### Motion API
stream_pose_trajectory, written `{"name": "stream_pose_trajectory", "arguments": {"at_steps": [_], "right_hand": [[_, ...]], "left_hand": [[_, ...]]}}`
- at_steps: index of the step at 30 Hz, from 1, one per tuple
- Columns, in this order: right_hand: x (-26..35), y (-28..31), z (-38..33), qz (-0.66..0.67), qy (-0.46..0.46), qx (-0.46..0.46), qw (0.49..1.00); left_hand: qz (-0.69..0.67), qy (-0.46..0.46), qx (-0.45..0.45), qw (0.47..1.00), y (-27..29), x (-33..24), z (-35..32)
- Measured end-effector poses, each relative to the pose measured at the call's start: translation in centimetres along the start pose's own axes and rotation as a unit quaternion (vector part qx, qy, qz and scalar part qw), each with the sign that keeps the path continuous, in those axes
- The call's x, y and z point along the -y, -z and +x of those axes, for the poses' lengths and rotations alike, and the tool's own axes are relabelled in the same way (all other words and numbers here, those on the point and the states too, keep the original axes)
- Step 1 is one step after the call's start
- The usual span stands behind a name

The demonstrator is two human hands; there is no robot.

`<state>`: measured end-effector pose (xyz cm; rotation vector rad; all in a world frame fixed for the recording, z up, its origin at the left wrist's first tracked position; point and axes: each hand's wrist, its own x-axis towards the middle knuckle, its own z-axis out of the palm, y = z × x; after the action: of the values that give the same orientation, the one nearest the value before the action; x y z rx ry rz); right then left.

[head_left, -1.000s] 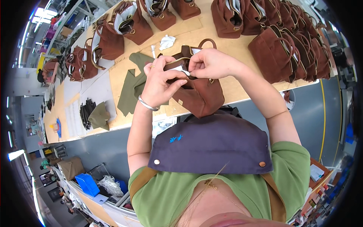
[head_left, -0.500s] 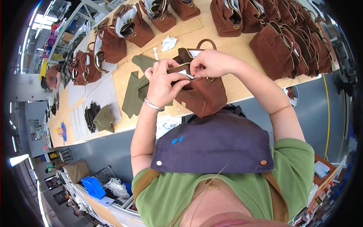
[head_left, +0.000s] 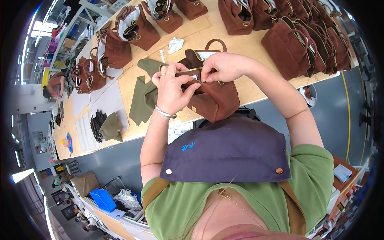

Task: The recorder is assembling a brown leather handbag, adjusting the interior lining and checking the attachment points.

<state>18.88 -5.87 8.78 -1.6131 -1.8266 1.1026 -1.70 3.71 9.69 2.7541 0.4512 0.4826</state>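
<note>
Brown bag (head_left: pixel 214 100) now gripped lower by left hand (head_left: pixel 174 90); zip pinched shut by right hand (head_left: pixel 224 66); closing judged nearly finished.

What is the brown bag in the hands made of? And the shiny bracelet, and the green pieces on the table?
The brown bag looks like soft matte suede or brushed fabric: no shine, and it folds under the left hand and right hand. Its zipper glints gold, probably metal. The bracelet looks like polished silver metal. The green pieces seem to be thin cloth, lying flat and limp.
</note>
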Motion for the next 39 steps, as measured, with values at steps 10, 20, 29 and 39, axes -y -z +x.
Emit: {"name": "stream_pose_trajectory", "arguments": {"at_steps": [10,20,29,39], "right_hand": [[-0.1,-0.1,-0.2,0.002,-0.012,0.008,1.0],[-0.1,-0.1,-0.2,0.01,0.0,0.018,1.0],[-0.1,-0.3,-0.6,0.013,-0.006,0.019,1.0],[0.5,-0.1,-0.8,0.009,-0.055,-0.008,0.998]], "left_hand": [[0.01,-0.005,-0.005,1.0,-0.4,-0.1,0.0],[0.018,0.001,-0.011,1.0,-0.2,-0.5,-0.3],[-0.006,-0.024,0.001,1.0,0.2,-0.4,-0.3],[0.003,-0.13,0.005,0.992,-0.6,0.5,-0.2]]}}
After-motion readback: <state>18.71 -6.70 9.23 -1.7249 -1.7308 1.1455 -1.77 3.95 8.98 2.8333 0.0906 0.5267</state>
